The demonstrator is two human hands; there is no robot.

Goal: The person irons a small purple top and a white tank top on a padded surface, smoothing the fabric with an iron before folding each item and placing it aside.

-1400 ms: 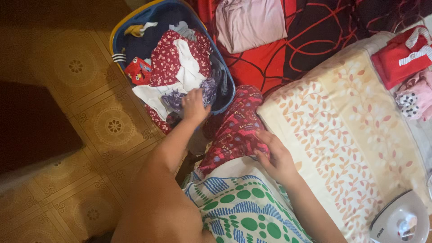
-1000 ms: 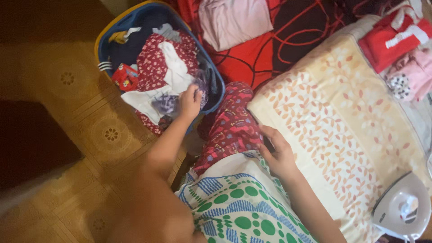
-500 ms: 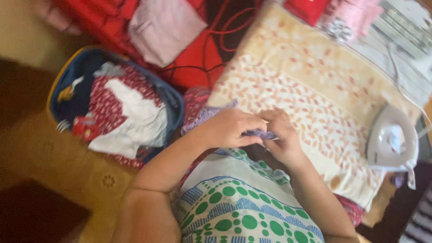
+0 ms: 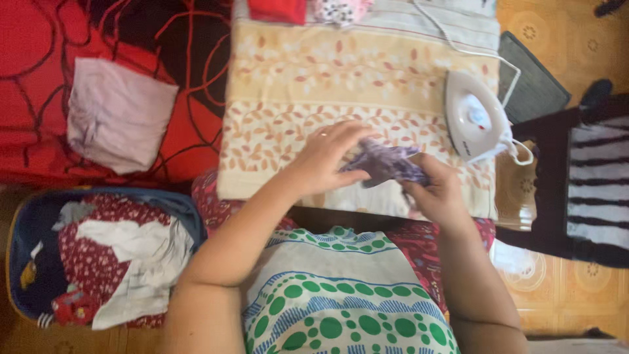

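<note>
Purple cloth [image 4: 385, 164], small and crumpled, is held up between both hands just above the near edge of a leaf-patterned pad [image 4: 295, 85]; its long axis runs roughly left to right, sloping a little down toward the right. The left hand [image 4: 325, 159] has its fingers curled together over the cloth's left end, a ring on one finger, and the right hand [image 4: 438, 190] pinches the right end with fingers closed on it. Folds and motion blur hide the cloth's real shape, and its lower edge is covered by the right hand. A white iron [image 4: 473, 118] lies on the pad to the right, nose pointing away, its cord [image 4: 458, 49] trailing to the far edge. A folded pale pink garment [image 4: 118, 121] lies on a red and black spread [image 4: 39, 85]. A blue basket [image 4: 23, 226] of mixed clothes sits at lower left, partly cut off by the frame.
</note>
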